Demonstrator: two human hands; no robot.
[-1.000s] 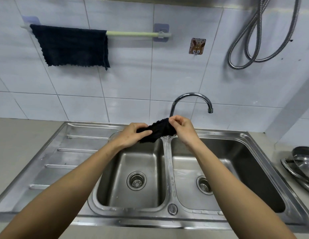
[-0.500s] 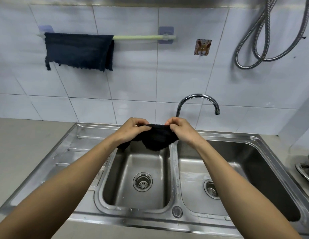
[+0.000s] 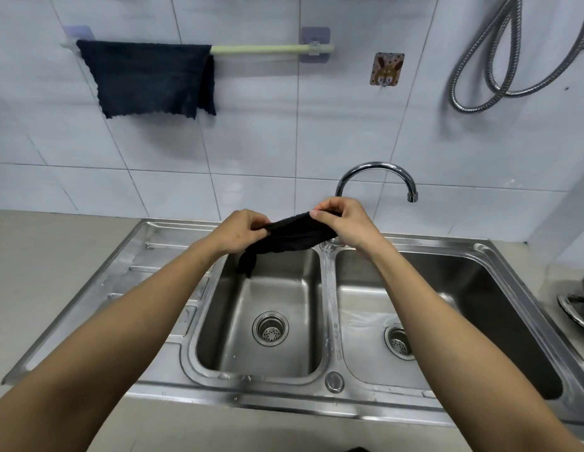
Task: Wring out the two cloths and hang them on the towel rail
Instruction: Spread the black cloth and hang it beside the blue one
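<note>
The black cloth (image 3: pixel 294 234) is held in the air above the back rim of the sink (image 3: pixel 414 239), over the left basin (image 3: pixel 261 321) and just in front of the tap (image 3: pixel 375 177); its long axis runs left to right between the two hands, and its right end sits a little higher than its left end; one loose tail hangs down below the left hand (image 3: pixel 241 231) toward the basin. The left hand pinches the left end, thumb and fingers (image 3: pixel 256 223) curled around the fabric; the right hand (image 3: pixel 344 223) pinches the upper edge of the right end, its fingers bent and pressed together on the cloth; neither hand is spread. The cloth looks bunched and only half opened, so I judge it is being stretched out for hanging.

The towel rail (image 3: pixel 261 48) is on the tiled wall, up and to the left of both hands; the first dark cloth (image 3: pixel 147 79) already hangs over the left part of the rail, so only the pale green right part is bare. This bare part lies almost directly above the left hand, which is the nearer one; the rail's axis is horizontal, nearly parallel to the cloth's long axis; so I think the next move needs mainly a lift up and toward the wall, with little turning.
</note>
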